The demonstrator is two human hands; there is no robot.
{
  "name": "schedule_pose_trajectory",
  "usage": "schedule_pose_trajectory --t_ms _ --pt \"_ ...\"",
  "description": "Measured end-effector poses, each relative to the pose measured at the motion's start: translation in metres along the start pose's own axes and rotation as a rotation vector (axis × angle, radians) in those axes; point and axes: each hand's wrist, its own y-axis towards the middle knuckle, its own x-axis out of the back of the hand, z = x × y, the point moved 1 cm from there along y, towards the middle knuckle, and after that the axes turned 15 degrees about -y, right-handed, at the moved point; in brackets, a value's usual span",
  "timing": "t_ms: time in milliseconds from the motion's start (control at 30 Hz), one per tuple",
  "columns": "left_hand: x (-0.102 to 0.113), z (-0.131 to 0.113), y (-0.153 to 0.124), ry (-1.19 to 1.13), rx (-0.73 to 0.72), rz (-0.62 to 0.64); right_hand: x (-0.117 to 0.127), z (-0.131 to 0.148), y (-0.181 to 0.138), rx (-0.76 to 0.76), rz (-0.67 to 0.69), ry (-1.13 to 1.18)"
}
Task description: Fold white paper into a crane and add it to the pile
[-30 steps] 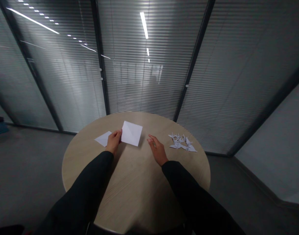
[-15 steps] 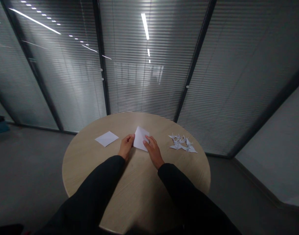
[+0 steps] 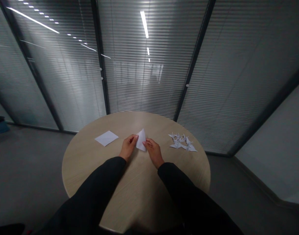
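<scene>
Between my hands, over the middle of the round table, is a sheet of white paper (image 3: 141, 140) with a narrow, pointed outline. My left hand (image 3: 128, 145) pinches its left edge between thumb and fingers. On the opposite edge, my right hand (image 3: 153, 150) grips the paper, its fingers closed at the lower right. A flat white paper square (image 3: 106, 138) lies on the tabletop to the left. Several folded paper cranes (image 3: 181, 143) are clustered to the right of my right hand.
The round wooden table (image 3: 137, 202) has a curved edge all round. Behind it stands a glass partition with blinds (image 3: 149, 88) and dark frames. A blue object with a dark top (image 3: 0, 125) is on the floor at far left.
The paper in my hands has gone from a wider sheet to a narrower, pointed shape. My right fingers, spread over it before, now pinch its right edge. My left hand has shifted slightly right.
</scene>
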Motion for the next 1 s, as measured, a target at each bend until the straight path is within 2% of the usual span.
schedule_pose_trajectory --t_ms 100,233,467,833,1000 --pt "0.003 -0.002 0.001 0.066 -0.066 -0.076 0.003 0.005 -0.001 -0.015 0.004 -0.009" --pt "0.006 -0.004 0.003 0.024 -0.100 -0.134 0.006 0.011 -0.005 -0.051 0.043 -0.036" --pt "0.001 -0.002 0.003 -0.111 0.162 0.017 0.003 0.014 -0.007 -0.047 0.152 -0.105" --pt "-0.004 -0.003 -0.003 -0.218 0.287 -0.125 0.006 0.017 -0.006 0.001 0.145 -0.246" --pt "-0.002 -0.005 -0.005 -0.209 0.286 -0.170 0.006 0.012 -0.005 0.010 0.164 -0.277"
